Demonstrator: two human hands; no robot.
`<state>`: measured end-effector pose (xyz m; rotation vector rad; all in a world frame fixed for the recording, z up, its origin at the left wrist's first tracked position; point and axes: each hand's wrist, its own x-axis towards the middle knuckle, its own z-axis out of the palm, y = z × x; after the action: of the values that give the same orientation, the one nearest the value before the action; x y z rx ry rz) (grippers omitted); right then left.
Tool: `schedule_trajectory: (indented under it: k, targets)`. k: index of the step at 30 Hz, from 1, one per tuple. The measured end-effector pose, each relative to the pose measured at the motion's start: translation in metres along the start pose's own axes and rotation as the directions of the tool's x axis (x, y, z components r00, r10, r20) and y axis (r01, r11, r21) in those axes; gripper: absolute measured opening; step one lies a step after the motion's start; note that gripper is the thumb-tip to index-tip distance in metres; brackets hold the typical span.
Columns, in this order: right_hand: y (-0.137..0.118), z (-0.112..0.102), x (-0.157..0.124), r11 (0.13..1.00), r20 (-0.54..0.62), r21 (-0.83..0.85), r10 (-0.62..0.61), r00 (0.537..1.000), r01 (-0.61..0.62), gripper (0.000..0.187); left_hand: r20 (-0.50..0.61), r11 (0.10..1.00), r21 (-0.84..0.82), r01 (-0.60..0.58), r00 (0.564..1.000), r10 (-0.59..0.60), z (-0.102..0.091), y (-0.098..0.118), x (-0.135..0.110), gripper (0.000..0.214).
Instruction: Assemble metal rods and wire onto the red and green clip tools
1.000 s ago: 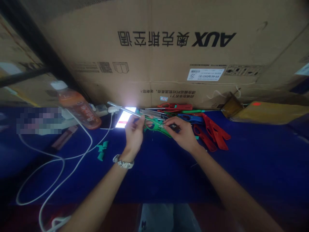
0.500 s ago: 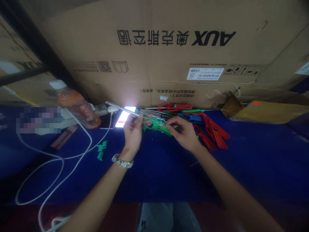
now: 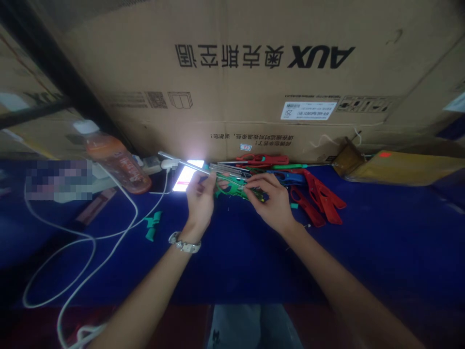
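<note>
My left hand (image 3: 201, 198) is closed around the front of a green long-nosed lighter (image 3: 234, 186), its metal tube (image 3: 178, 160) pointing up and left past a lit phone (image 3: 188, 175). My right hand (image 3: 271, 198) pinches at the lighter's body, fingertips together. What lies between those fingertips is too small to make out; thin wire-like parts show close by. Behind and right of my hands lie red lighter bodies (image 3: 321, 196), a blue lighter (image 3: 288, 178), another red lighter (image 3: 263, 159) and several metal tubes (image 3: 228, 168).
A bottle of orange drink (image 3: 116, 162) leans at left, beside a white cable (image 3: 119, 252) looping over the blue tabletop (image 3: 236, 261). Small green plastic pieces (image 3: 154, 225) lie left of my left wrist. A large cardboard box (image 3: 232, 116) stands behind; a yellowish package (image 3: 403, 167) sits at right.
My right hand has shifted slightly left and up along the lighter, its fingers more bunched. A small green piece now shows beside it. My left hand and the lighter's tube are nearly unmoved.
</note>
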<state>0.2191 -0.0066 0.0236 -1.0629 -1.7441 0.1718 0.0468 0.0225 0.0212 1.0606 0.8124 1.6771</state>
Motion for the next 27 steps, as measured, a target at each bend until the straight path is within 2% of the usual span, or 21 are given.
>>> schedule_trajectory:
  k: [5,11,22,27]
  targets:
    - [-0.002,0.002,0.000,0.992,-0.043,0.123,0.047,0.998,-0.042,0.006,-0.008,1.000,0.002,0.009,1.000,-0.009,0.001,0.000,0.000,0.029]
    - [0.000,0.004,0.001,0.952,-0.017,0.272,0.151,0.988,-0.140,0.014,0.001,1.000,0.014,-0.008,1.000,0.008,0.000,0.000,0.000,0.025]
    - [0.010,-0.004,0.001,0.937,0.109,0.285,0.178,0.978,-0.203,0.005,-0.004,0.999,0.029,-0.018,1.000,0.018,-0.001,0.001,0.001,0.025]
    - [0.008,0.002,0.001,0.869,0.141,0.365,0.303,0.943,-0.334,0.019,0.024,0.999,0.033,-0.022,0.999,0.021,0.000,0.001,0.000,0.022]
